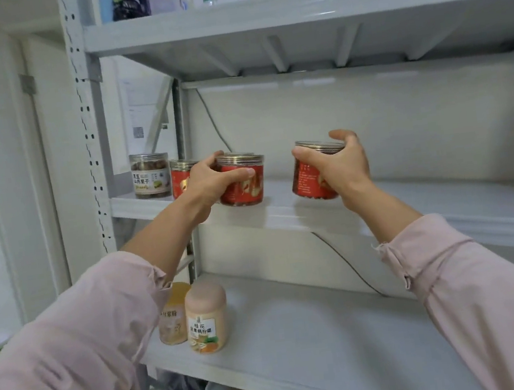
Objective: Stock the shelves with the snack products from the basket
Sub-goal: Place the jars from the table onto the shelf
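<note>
Placing step: left hand wrapped round red jar, right hand clasping second red jar, both over middle shelf front edge. Next: lower level, release.

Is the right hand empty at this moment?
No, the right hand holds a red-labelled jar above the middle shelf, while the left hand holds another red jar.
</note>
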